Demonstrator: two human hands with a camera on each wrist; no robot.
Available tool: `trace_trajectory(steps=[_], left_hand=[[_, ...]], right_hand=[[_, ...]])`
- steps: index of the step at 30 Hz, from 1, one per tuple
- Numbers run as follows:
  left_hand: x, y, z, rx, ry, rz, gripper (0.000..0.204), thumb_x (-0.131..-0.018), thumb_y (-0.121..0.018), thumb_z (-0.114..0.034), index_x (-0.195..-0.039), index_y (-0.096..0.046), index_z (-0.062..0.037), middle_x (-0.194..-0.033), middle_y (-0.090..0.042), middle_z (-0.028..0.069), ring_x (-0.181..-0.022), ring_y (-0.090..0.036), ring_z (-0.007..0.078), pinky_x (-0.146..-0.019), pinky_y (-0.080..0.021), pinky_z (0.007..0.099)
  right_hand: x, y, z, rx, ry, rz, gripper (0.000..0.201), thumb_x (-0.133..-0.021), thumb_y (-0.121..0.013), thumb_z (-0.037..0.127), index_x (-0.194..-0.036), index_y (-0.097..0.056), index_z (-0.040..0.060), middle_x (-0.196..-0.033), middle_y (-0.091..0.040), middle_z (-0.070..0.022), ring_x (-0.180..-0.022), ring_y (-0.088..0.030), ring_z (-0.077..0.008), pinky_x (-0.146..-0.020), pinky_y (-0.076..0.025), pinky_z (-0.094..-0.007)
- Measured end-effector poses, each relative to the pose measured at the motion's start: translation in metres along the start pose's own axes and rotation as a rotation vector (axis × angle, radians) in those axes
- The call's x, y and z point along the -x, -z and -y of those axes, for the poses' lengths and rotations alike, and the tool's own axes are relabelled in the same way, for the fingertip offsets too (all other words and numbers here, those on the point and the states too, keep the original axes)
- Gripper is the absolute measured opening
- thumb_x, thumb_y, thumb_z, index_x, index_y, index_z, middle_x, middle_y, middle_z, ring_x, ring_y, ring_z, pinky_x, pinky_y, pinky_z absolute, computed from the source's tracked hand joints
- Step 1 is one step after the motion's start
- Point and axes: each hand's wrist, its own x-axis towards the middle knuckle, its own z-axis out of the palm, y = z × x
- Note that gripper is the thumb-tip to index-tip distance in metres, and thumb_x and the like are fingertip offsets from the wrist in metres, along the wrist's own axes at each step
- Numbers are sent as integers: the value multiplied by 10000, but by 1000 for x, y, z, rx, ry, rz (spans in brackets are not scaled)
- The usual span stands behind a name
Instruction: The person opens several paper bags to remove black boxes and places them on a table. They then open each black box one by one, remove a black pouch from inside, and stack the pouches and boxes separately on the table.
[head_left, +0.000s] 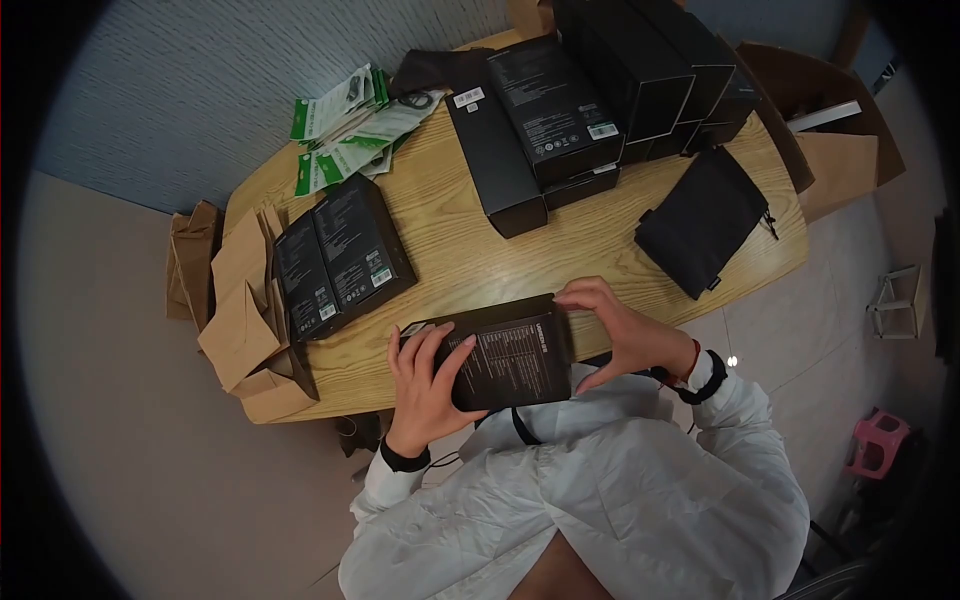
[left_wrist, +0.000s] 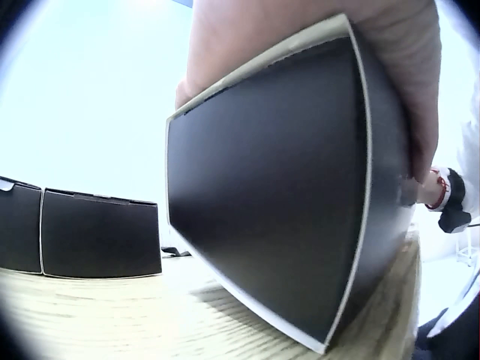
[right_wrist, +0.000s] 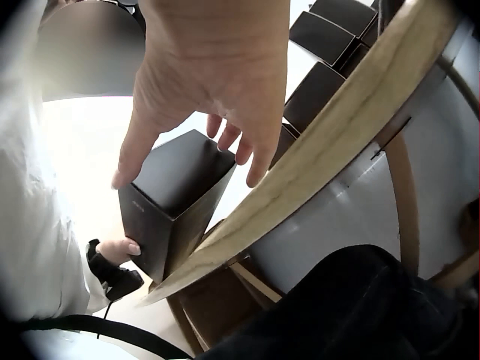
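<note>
A closed black cardboard box (head_left: pixel 515 355) with pale printed text sits at the table's near edge, in front of the person. The left hand (head_left: pixel 425 380) grips its left part, fingers spread over the upper face and thumb along the near side. From the left wrist, the box's plain dark end (left_wrist: pixel 262 180) fills much of the view, with the hand wrapped over the top. At the other end, the right hand (head_left: pixel 635 335) spans the box with thumb and fingers spread apart, fingertips right at its corners. A gap shows between that palm and the box in the right wrist view.
Two similar boxes (head_left: pixel 345 255) lie at left beside folded brown cardboard (head_left: pixel 245 300). Green-and-white packets (head_left: pixel 345 130) are piled behind them. Stacked black boxes (head_left: pixel 560 110) stand at the back. A black drawstring pouch (head_left: pixel 705 220) lies at right, near an open carton (head_left: pixel 840 150).
</note>
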Motion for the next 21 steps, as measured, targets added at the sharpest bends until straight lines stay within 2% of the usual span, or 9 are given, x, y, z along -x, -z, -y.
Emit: trace_trajectory(steps=[2, 3, 5, 8, 15, 18, 21], left_hand=[[5, -3, 1, -12, -14, -53, 842, -492, -845, -387, -1248, -541, -173, -1302, -446, 109, -1214, -389, 334, -1089, -159, 580], [7, -4, 2, -21, -31, -88, 823, -501, -842, -394, -1241, -548, -185, -1303, -449, 106, -1213, -391, 328, -1088, -163, 580], [9, -6, 3, -30, -48, -125, 803, -510, -839, -400, -1234, -555, -197, -1304, -451, 103, -1212, -393, 323, -1086, -167, 579], [11, -8, 1, -50, -86, -138, 771, -529, -831, -408, -1226, -562, -219, -1303, -458, 97, -1213, -394, 314, -1083, -167, 581], [7, -5, 0, -37, -59, -119, 792, -515, -836, -397, -1234, -559, -213, -1307, -453, 104, -1210, -394, 324, -1082, -171, 576], [6, -3, 3, -12, -31, -127, 815, -501, -841, -390, -1239, -556, -197, -1313, -444, 116, -1213, -390, 333, -1082, -172, 575], [5, -2, 3, 19, -25, -110, 834, -501, -844, -384, -1251, -544, -177, -1315, -439, 126, -1220, -388, 342, -1081, -174, 577]], right_hand=[[1, -3, 2, 149, 58, -17, 1026, -566, -900, 308, -1360, -302, 50, -1308, -347, -149, -1243, -379, -322, -1029, -370, -389], [1, -5, 2, 150, 59, -18, 1026, -566, -900, 308, -1360, -302, 50, -1308, -347, -149, -1243, -379, -322, -1029, -370, -389], [-1, -8, 0, 101, 122, -136, 1007, -543, -898, 356, -1325, -342, 54, -1279, -378, -143, -1222, -385, -314, -1014, -369, -384], [-4, -3, 8, 172, 128, -75, 968, -533, -892, 383, -1282, -376, 52, -1255, -397, -136, -1193, -394, -305, -1000, -374, -377], [0, -4, -5, 110, 111, -74, 900, -564, -878, 385, -1247, -391, 57, -1232, -410, -119, -1177, -399, -302, -998, -368, -381], [-3, -6, 2, 136, 93, -28, 924, -567, -877, 373, -1279, -377, 62, -1268, -400, -134, -1211, -385, -313, -1013, -365, -387], [-8, -6, 7, 167, 136, -93, 947, -571, -883, 326, -1313, -359, 59, -1326, -365, -158, -1250, -363, -326, -1036, -358, -387]])
